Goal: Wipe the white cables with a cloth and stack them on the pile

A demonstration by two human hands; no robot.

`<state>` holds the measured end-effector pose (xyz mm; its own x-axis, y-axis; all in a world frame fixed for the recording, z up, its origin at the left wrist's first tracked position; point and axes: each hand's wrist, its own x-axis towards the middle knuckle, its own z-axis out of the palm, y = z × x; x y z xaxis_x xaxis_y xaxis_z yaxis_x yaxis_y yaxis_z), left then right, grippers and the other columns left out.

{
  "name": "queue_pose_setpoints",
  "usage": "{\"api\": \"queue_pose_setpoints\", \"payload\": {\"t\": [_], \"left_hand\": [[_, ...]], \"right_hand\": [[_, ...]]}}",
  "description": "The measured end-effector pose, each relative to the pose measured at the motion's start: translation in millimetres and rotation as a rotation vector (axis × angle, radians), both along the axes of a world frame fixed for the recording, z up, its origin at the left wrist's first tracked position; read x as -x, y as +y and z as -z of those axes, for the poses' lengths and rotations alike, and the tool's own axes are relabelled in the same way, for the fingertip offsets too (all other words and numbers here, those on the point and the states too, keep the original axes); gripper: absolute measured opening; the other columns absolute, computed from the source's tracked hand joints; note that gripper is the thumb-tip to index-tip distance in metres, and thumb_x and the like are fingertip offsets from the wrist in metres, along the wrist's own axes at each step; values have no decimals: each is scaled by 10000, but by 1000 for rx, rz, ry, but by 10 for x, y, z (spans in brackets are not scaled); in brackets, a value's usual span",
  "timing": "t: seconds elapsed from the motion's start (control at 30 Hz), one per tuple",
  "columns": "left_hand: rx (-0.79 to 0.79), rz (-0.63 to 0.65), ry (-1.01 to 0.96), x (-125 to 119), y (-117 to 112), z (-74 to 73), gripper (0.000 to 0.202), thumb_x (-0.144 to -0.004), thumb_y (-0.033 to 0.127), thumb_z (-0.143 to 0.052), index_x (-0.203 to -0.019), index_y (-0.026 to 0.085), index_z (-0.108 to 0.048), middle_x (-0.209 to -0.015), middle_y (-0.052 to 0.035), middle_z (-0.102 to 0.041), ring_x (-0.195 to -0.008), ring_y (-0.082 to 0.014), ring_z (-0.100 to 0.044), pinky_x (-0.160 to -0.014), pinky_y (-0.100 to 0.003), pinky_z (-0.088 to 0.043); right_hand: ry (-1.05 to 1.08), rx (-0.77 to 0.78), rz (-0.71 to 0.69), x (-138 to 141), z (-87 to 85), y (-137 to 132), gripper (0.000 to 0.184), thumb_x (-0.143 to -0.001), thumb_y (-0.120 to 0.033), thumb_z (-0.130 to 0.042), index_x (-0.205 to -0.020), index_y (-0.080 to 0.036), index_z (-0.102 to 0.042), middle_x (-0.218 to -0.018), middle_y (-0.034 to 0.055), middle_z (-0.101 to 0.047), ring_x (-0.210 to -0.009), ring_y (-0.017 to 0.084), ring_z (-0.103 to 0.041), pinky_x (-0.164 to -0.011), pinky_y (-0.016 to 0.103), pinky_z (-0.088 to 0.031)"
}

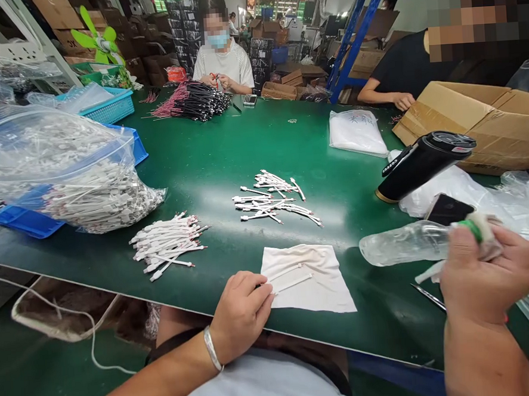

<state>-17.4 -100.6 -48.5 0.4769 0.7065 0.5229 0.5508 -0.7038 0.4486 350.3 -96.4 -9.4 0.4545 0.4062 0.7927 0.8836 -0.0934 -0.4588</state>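
The right hand (488, 274) is closed around a clear plastic bottle (404, 244) at 3 o'clock. The loosely curled left hand (242, 316), holding nothing, rests on the near bench (344, 330) edge, white cables (291, 278) on a white cloth (308, 294) at 3 o'clock.

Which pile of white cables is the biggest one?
The one in the clear zip bag at the left, lying on a blue crate; the two smaller piles lie loose on the green table.

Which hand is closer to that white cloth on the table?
The left hand is nearer, resting at the left edge of the white cloth. The right hand is raised farther away, off to the cloth's right.
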Motion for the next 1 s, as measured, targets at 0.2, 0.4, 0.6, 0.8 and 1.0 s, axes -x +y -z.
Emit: {"api": "queue_pose_setpoints", "payload": {"t": [0.2, 0.4, 0.6, 0.8, 1.0], "left_hand": [[10, -8, 83, -25, 7, -22, 139, -855, 144, -494, -848, 186, -626, -869, -47, -639, -821, -176, -522, -732, -345, -431], [11, 7, 86, -33, 18, -37, 145, -861, 158, -489, -837, 190, -628, -847, -40, -636, -807, -170, -520, -726, -341, -429], [41, 10, 132, -37, 29, -49, 149, -872, 181, -478, -824, 181, -619, -813, -35, -627, -763, -161, -502, -712, -336, -424], [43, 17, 117, -35, 36, -10, 149, -872, 177, -485, -774, 167, -597, -834, -28, -633, -753, -155, -482, -721, -338, -412], [37, 24, 127, -44, 34, -27, 167, -873, 180, -482, -749, 178, -593, -800, -26, -628, -739, -149, -488, -707, -328, -409]], "right_hand": [[-257, 183, 81, 184, -280, 12, 403, -786, -414, -588, -1028, -103, -675, -786, 124, -634, -813, 265, -612, -742, 358, -462], [-342, 161, -309, 1088, -306, -84, 276, -829, -204, -547, -1083, -173, -649, -870, 99, -635, -814, 214, -579, -761, 345, -462], [-520, 764, -829, 1967, 173, -112, 346, -832, -73, -442, -1126, -174, -595, -819, 55, -589, -744, 177, -525, -634, 273, -429], [-804, 868, -745, 1664, 112, -69, 383, -773, -53, -508, -1132, -150, -603, -789, 85, -588, -722, 223, -499, -570, 318, -375], [-640, 842, -604, 1764, 65, -135, 429, -797, -20, -447, -1163, -192, -589, -819, 63, -594, -748, 198, -518, -654, 301, -420]]}}
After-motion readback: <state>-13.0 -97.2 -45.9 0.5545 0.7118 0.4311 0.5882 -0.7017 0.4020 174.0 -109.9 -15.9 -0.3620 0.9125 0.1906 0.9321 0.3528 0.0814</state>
